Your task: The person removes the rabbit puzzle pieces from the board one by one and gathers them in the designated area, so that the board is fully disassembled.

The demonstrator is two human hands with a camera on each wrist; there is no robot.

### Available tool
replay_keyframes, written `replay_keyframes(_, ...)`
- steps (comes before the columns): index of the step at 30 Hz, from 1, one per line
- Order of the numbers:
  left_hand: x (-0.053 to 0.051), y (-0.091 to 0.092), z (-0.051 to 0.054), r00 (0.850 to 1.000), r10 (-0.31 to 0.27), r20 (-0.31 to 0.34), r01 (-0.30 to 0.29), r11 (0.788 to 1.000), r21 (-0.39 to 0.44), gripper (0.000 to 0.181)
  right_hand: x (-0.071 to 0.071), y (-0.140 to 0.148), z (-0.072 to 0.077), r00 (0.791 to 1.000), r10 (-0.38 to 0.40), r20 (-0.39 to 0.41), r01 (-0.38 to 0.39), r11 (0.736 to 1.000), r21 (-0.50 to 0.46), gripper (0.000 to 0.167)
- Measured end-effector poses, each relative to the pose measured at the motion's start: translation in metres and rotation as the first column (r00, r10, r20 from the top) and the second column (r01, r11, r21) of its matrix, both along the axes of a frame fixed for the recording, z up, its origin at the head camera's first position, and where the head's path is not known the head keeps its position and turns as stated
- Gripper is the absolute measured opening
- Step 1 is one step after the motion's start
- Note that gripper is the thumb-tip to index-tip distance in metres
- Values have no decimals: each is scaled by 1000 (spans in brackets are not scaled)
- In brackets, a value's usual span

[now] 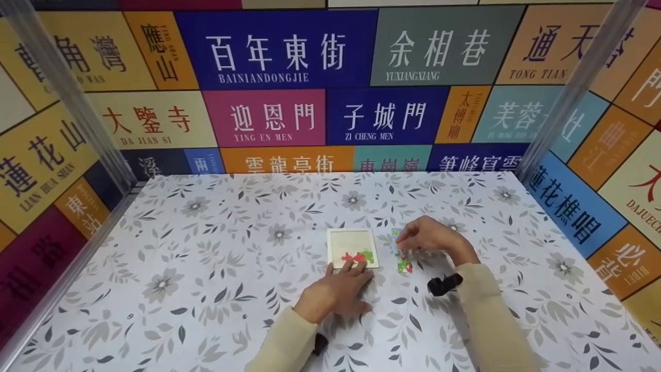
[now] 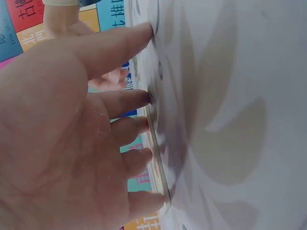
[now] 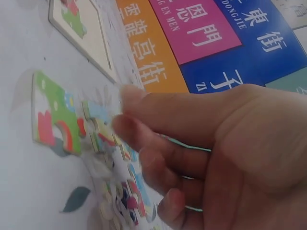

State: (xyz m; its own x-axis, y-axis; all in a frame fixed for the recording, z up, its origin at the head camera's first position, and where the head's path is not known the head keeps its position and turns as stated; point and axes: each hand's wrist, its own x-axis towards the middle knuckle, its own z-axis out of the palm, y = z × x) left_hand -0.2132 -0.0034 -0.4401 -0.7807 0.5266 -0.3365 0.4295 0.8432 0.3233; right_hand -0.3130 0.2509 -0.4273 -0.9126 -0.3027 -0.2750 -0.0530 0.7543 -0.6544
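A square, light wooden puzzle tray (image 1: 353,239) lies on the table with a red piece (image 1: 350,257) and a green piece (image 1: 367,256) in its lower part. My left hand (image 1: 342,292) rests its fingertips at the tray's near edge, fingers spread and fairly straight. To the right of the tray are several loose jigsaw pieces (image 1: 404,266), partly hidden by my right hand (image 1: 431,237). In the right wrist view, a green puzzle piece with a red patch (image 3: 53,112) lies apart from a cluster. There my right thumb and forefinger come near each other above the pieces, with nothing visible between them.
A white tablecloth (image 1: 222,289) with grey leaves and flowers covers the table. Coloured panels with Chinese lettering (image 1: 279,49) stand behind and at both sides. Clear upright posts (image 1: 77,98) rise near the far corners. Each wrist wears a black device (image 1: 444,284).
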Motion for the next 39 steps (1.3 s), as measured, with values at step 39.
replay_keyframes(39,7,11,1,996,70,-51,-73,994,-78,77,-3,-70,-28,982,174,-68,-181,978,-108,25)
